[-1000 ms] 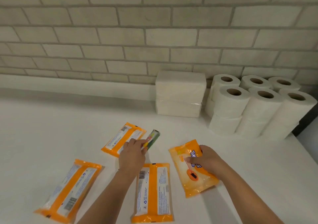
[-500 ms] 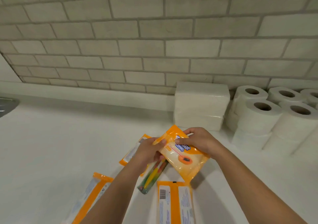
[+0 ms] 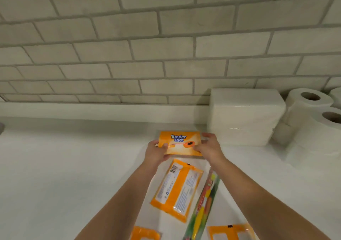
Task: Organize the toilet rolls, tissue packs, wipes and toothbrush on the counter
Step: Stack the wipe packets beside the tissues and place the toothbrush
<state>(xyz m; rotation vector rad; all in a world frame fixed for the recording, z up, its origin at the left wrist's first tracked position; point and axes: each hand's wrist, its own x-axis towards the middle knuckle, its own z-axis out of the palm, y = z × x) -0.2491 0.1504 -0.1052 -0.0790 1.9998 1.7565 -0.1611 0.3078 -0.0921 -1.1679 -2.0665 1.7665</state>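
Both hands hold one orange wipes pack (image 3: 180, 142), label facing me, just left of the white tissue packs (image 3: 245, 116). My left hand (image 3: 156, 152) grips its left end and my right hand (image 3: 210, 147) grips its right end. A second orange wipes pack (image 3: 177, 188) lies back-side up on the counter between my forearms. The packaged toothbrush (image 3: 204, 204) lies beside it on the right, partly under my right forearm. Two more orange packs (image 3: 145, 233) (image 3: 230, 231) show at the bottom edge. Toilet rolls (image 3: 313, 118) are stacked at the far right.
The white counter (image 3: 64, 166) runs left from the packs up to a low ledge under the brick wall (image 3: 147, 55). A grey object (image 3: 1, 128) peeks in at the left edge.
The held wipes pack has moved away from me toward the wall and turned level. My left hand has let go of the toothbrush, which now lies on the counter. The view shifted left.
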